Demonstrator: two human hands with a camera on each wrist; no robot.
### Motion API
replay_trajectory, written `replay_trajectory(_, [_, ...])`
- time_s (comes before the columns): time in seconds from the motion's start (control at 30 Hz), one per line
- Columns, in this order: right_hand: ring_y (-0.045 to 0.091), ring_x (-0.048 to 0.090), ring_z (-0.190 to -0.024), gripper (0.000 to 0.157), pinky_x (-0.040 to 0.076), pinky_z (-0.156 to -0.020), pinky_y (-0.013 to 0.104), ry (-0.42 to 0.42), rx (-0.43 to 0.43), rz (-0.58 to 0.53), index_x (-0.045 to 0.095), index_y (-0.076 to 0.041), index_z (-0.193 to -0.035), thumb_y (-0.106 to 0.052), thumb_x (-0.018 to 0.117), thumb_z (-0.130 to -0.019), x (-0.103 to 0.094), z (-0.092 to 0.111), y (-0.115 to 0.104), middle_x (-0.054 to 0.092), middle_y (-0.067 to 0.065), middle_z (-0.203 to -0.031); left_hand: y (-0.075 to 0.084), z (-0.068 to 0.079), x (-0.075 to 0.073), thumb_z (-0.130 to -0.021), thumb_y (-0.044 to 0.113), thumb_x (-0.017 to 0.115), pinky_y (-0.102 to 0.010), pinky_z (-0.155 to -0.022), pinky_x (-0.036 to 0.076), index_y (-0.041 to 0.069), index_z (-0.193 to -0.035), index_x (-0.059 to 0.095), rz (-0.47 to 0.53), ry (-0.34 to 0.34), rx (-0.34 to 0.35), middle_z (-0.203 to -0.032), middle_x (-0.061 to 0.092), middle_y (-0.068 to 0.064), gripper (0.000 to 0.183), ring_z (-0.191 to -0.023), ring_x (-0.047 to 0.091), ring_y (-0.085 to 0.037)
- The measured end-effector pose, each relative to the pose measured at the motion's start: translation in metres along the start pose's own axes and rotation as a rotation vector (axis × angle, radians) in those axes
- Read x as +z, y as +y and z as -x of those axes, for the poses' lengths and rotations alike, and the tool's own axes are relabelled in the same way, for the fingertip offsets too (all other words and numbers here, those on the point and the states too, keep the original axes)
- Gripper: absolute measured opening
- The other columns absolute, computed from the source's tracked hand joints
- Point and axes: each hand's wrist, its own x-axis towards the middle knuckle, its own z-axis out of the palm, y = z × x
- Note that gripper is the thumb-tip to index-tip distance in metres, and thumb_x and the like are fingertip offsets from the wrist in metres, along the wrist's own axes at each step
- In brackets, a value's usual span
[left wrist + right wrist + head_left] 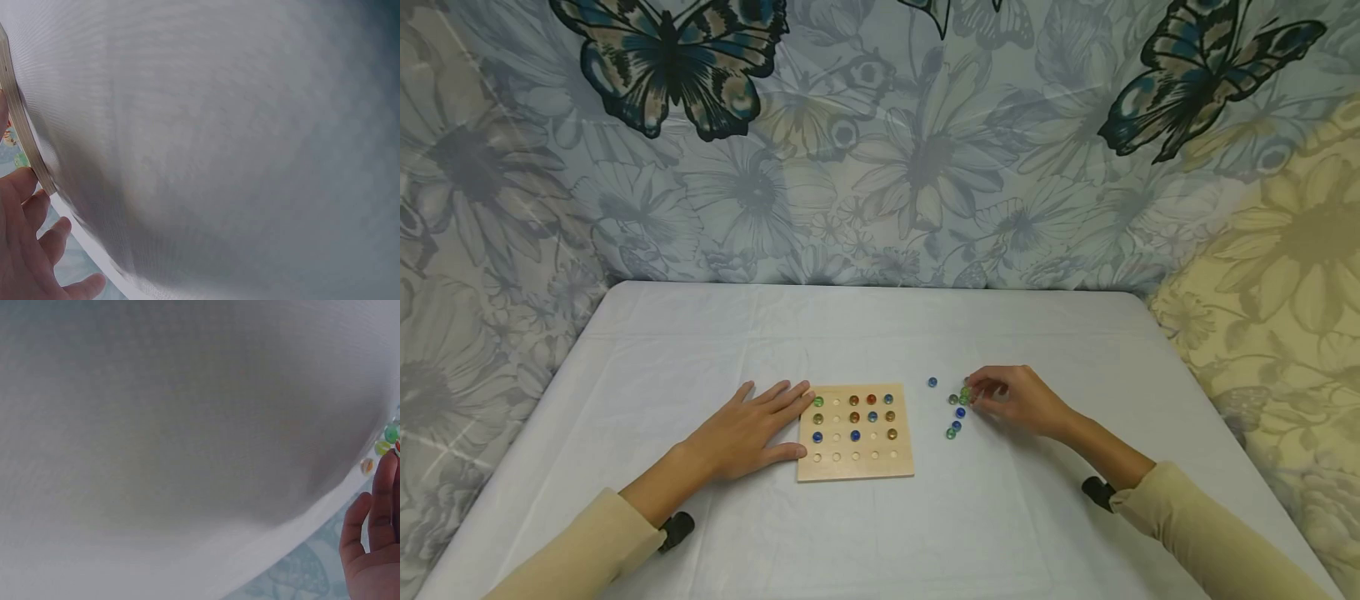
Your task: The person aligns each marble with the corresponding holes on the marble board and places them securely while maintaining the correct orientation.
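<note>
Presumably for steadiness, the pale rectangular wooden board (855, 472) on the white cloth-covered counter (850, 542) has the wide-spread left hand (747, 433) touching its left edge; right of the board, loose round glass marbles (960, 412) lie handy for the right hand (1017, 400), whose grip I cannot tell.

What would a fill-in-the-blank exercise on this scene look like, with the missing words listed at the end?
1. The person's ____ hand touches the wooden board.
2. In the head view, the loose marbles lie to the ____ of the board.
3. Every hole in the board's row nearest the person is ____.
4. From near to far, the board has ____ rows of holes.

Missing words: left; right; empty; four.
</note>
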Motion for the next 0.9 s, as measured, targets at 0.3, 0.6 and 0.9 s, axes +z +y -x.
replay_trajectory(0.3, [0.01,0.065,-0.084,0.026,0.053,-0.073,0.033,-0.025,-0.05,-0.073,0.071,-0.002,-0.11,0.0,0.077,-0.084,0.006,-0.002,-0.017,0.073,-0.002,-0.097,0.0,0.0,0.001,-0.098,0.06,0.048,-0.067,-0.111,0.022,0.015,-0.158,0.032,0.01,-0.006,-0.006,-0.162,0.029,-0.003,0.076,-0.148,0.028,-0.03])
replay_trajectory(0.6, [0.005,0.063,-0.082,0.025,0.054,-0.074,0.032,-0.085,-0.12,-0.117,0.071,-0.003,-0.109,0.0,0.076,-0.085,0.021,-0.005,-0.041,0.072,-0.005,-0.097,0.001,0.0,0.001,-0.098,0.061,0.048,-0.067,-0.112,0.021,0.016,-0.158,0.032,0.014,-0.012,-0.013,-0.162,0.029,-0.003,0.077,-0.148,0.027,-0.03])
replay_trajectory(0.9, [0.004,0.064,-0.084,0.024,0.055,-0.073,0.032,-0.142,-0.151,-0.157,0.071,-0.005,-0.11,-0.004,0.076,-0.087,0.037,-0.008,-0.06,0.073,-0.006,-0.097,0.002,0.0,0.0,-0.098,0.06,0.049,-0.068,-0.112,0.021,0.015,-0.158,0.032,0.021,-0.017,-0.014,-0.162,0.029,-0.004,0.076,-0.148,0.027,-0.031])
